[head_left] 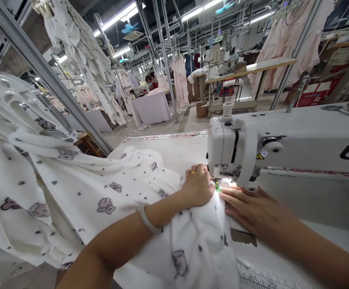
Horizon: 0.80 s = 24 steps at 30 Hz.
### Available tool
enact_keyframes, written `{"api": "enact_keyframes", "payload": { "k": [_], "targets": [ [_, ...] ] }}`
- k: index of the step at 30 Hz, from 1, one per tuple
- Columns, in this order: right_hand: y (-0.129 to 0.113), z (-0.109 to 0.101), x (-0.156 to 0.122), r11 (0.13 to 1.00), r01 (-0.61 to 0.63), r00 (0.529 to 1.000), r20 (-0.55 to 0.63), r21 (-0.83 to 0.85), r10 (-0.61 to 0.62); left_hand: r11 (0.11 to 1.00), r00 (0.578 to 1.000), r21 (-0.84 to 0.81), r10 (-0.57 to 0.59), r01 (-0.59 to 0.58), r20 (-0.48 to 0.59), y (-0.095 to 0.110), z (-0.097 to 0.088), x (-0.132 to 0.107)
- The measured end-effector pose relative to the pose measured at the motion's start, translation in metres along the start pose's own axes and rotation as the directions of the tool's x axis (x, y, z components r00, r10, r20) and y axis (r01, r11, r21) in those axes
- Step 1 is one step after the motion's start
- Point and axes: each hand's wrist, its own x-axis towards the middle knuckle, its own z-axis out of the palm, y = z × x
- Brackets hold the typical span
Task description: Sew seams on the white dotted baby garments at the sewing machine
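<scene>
- Left hand [197,185] curled down on the white printed fabric [108,192], fingers bent and pressing a bunched fold; fingertips tucked under, so can't tell if it pinches the cloth or only presses it.
- Pale bangle [148,220] on the left wrist, a yellow ring just visible on one finger.
- Right hand [246,206] lies flat, fingers stretched out and close together, palm down on the fabric edge and the table [327,200]; grips nothing.
- Both hands meet just under the head of the sewing machine [282,140], fingertips nearly touching.
- Needle area between the two hands is blown out by the machine lamp; needle and presser foot hard to make out, only a small green bit [218,187] shows there.
- Fabric runs from the needle leftward past the left hand, over the left forearm, and piles up toward the left edge; its lower part is cut off by the frame bottom.
- Machine body runs off the right edge; black lettering on it is cut off.
- Ruler markings [261,279] on the table edge below the right forearm, partly out of frame.
- White plastic frame [5,100] far left of the left hand, partly covered by fabric.
- Background: hanging garments [84,60], other tables, a distant seated person [150,81], too small for detail.
</scene>
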Motion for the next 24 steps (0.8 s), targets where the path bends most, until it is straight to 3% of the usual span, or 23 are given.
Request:
{"api": "enact_keyframes", "payload": {
  "k": [11, 15, 18, 20, 21, 23, 24],
  "targets": [
    [0.002, -0.003, -0.003, 0.997, -0.059, 0.998, 0.041, 0.048, 0.057, 0.998, 0.999, 0.062, -0.023, 0.022, 0.022, -0.006, 0.001, 0.012],
    [0.010, -0.008, -0.005, 0.997, -0.004, 0.999, 0.043, 0.079, 0.001, 0.997, 0.998, 0.080, -0.007, 0.002, 0.062, -0.006, -0.016, 0.012],
    [0.012, -0.017, -0.005, 0.977, 0.092, 0.989, 0.100, 0.192, -0.112, 0.996, 0.996, 0.074, 0.039, -0.045, 0.083, 0.002, -0.039, -0.015],
    [0.003, -0.024, -0.005, 0.943, 0.199, 0.967, 0.100, 0.266, -0.233, 0.986, 0.987, 0.059, 0.156, -0.158, 0.032, 0.009, -0.050, -0.047],
    [-0.005, -0.026, -0.005, 0.924, 0.260, 0.952, 0.084, 0.280, -0.293, 0.966, 0.967, 0.051, 0.253, -0.253, 0.006, 0.011, -0.052, -0.065],
    [-0.025, -0.028, -0.005, 0.889, 0.374, 0.915, 0.050, 0.264, -0.400, 0.892, 0.892, 0.039, 0.448, -0.450, 0.058, 0.014, -0.050, -0.099],
    [-0.036, -0.028, -0.005, 0.874, 0.422, 0.897, 0.031, 0.239, -0.441, 0.870, 0.869, 0.039, 0.487, -0.491, 0.085, 0.013, -0.046, -0.114]
  ]
}}
